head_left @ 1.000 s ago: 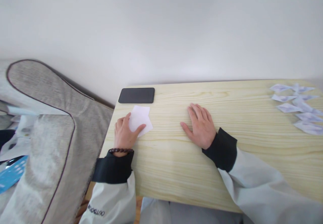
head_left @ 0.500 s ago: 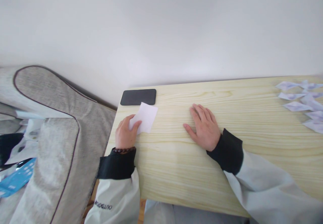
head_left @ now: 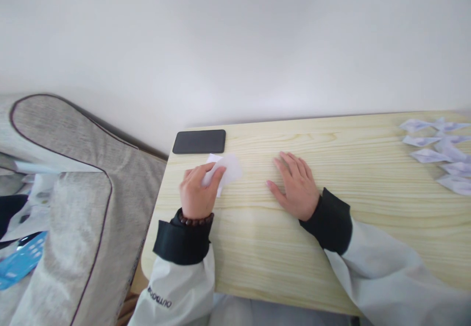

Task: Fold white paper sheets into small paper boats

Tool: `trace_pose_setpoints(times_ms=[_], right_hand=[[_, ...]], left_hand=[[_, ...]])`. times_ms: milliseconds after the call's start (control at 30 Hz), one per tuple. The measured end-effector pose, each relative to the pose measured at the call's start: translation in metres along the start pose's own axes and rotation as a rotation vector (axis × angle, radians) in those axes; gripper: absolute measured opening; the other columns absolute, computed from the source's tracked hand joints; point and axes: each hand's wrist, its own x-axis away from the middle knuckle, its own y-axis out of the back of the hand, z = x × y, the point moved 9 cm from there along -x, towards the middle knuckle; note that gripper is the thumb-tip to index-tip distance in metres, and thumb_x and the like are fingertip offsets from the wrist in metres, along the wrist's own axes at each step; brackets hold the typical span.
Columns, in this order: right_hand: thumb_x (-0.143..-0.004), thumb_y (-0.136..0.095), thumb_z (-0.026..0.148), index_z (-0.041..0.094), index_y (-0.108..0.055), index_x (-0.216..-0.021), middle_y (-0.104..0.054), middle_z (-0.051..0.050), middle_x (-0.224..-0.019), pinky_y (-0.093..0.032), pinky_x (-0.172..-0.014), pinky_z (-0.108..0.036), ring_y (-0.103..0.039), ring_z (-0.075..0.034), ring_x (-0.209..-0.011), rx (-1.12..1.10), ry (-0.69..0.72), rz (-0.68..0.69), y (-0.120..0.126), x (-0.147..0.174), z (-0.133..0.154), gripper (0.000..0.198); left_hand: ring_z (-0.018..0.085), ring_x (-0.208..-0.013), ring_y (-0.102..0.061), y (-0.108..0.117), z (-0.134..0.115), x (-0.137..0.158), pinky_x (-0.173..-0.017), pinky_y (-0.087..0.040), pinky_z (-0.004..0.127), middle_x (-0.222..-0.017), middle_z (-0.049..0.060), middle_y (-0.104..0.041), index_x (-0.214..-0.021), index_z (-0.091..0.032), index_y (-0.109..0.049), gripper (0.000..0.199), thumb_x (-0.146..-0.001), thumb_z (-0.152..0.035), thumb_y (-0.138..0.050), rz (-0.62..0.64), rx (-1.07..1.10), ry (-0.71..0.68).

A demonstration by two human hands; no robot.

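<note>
Pinching paper [head_left: 233, 168]: left hand [head_left: 198, 191]; second sheet [head_left: 214, 158] beneath, phone [head_left: 199, 141] at its twelve o'clock. Right hand [head_left: 296, 186] at three o'clock, unclenched, palm down on table [head_left: 253, 247].

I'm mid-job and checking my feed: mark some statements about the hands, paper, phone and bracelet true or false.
1. The left hand grips a white sheet. True.
2. The right hand holds a sheet too. False: it rests palm down on the table.
3. The dark phone lies near the table's far left corner. True.
4. The beaded bracelet is on the right wrist. False: left wrist.
5. Folded white papers lie toward the table's right end. True.
</note>
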Motion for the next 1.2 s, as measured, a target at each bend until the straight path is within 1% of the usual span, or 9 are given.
trace_pose_setpoints(times_ms=[167,300,400,533,600,700,867,1067,1200], right_hand=[[-0.086,-0.044,0.043,0.01,-0.043,-0.128,-0.05,-0.015,-0.128,-0.034,-0.103,-0.042,-0.041,-0.025,-0.122,-0.154,0.012,-0.065,0.006,0.0,-0.006,0.054],[-0.087,-0.043,0.043,0.011,-0.044,-0.128,-0.052,-0.014,-0.125,-0.035,-0.101,-0.043,-0.043,-0.026,-0.119,-0.187,0.0,-0.064,0.007,0.0,-0.009,0.052],[-0.087,-0.044,0.044,0.013,-0.046,-0.125,-0.056,-0.013,-0.122,-0.036,-0.099,-0.043,-0.047,-0.026,-0.115,-0.242,-0.01,-0.072,0.01,-0.001,-0.009,0.05],[-0.087,-0.048,0.039,0.017,-0.058,-0.104,-0.065,-0.008,-0.102,-0.041,-0.09,-0.038,-0.055,-0.022,-0.098,-0.345,-0.059,-0.086,0.014,-0.002,-0.013,0.03],[-0.088,-0.048,0.037,0.019,-0.059,-0.09,-0.067,-0.006,-0.088,-0.042,-0.083,-0.035,-0.057,-0.02,-0.087,-0.377,-0.082,-0.082,0.015,-0.003,-0.014,0.022],[-0.089,-0.045,0.036,0.019,-0.057,-0.078,-0.065,-0.004,-0.076,-0.043,-0.073,-0.032,-0.058,-0.018,-0.075,-0.418,-0.111,-0.101,0.018,-0.003,-0.016,0.024],[-0.09,-0.042,0.037,0.019,-0.052,-0.082,-0.056,0.001,-0.063,-0.04,-0.05,-0.023,-0.049,-0.011,-0.05,-0.588,-0.216,-0.122,0.019,-0.007,-0.034,0.023],[-0.086,-0.051,0.039,0.019,-0.053,-0.089,-0.06,-0.001,-0.07,-0.043,-0.055,-0.023,-0.055,-0.012,-0.06,-0.798,-0.318,-0.237,0.02,-0.015,-0.068,0.021],[-0.079,-0.06,0.042,0.02,-0.046,-0.1,-0.057,0.005,-0.061,-0.04,-0.045,-0.021,-0.05,-0.009,-0.047,-1.121,-0.349,-0.154,0.006,-0.021,-0.07,0.034]], left_hand=[[0.017,-0.07,-0.063,-0.05,-0.012,-0.007,-0.065,-0.047,0.025,-0.079,0.0,-0.071,-0.087,-0.02,-0.07,0.029,-0.074,-0.045,-0.062,0.223,0.265,0.184],[0.019,-0.082,-0.064,-0.077,-0.007,-0.005,-0.073,-0.049,0.028,-0.089,0.002,-0.071,-0.092,-0.018,-0.069,0.032,-0.073,-0.044,-0.062,0.304,0.408,0.235],[0.02,-0.087,-0.063,-0.086,-0.006,-0.001,-0.077,-0.049,0.029,-0.094,0.004,-0.071,-0.094,-0.017,-0.068,0.035,-0.071,-0.043,-0.065,0.328,0.489,0.235],[0.018,-0.076,-0.063,-0.089,-0.01,0.005,-0.067,-0.049,0.026,-0.084,0.002,-0.071,-0.088,-0.017,-0.067,0.034,-0.07,-0.045,-0.065,0.34,0.46,0.252],[0.016,-0.069,-0.061,-0.09,-0.018,0.007,-0.063,-0.047,0.025,-0.077,0.001,-0.07,-0.084,-0.017,-0.067,0.032,-0.072,-0.046,-0.063,0.378,0.413,0.21],[0.014,-0.063,-0.059,-0.092,-0.033,0.01,-0.062,-0.046,0.024,-0.072,0.001,-0.068,-0.082,-0.018,-0.066,0.028,-0.079,-0.044,-0.055,0.463,0.391,0.091],[0.014,-0.059,-0.058,-0.1,-0.036,0.013,-0.051,-0.043,0.022,-0.072,0.002,-0.068,-0.088,-0.015,-0.067,0.033,-0.081,-0.042,-0.05,0.564,0.573,0.11],[0.017,-0.065,-0.063,-0.124,-0.035,0.003,-0.055,-0.048,0.024,-0.08,0.004,-0.072,-0.091,-0.015,-0.068,0.035,-0.075,-0.045,-0.06,0.574,0.718,0.234],[0.016,-0.06,-0.063,-0.133,-0.042,-0.004,-0.053,-0.049,0.024,-0.074,0.005,-0.071,-0.092,-0.014,-0.063,0.038,-0.073,-0.047,-0.063,0.53,0.812,0.287]])
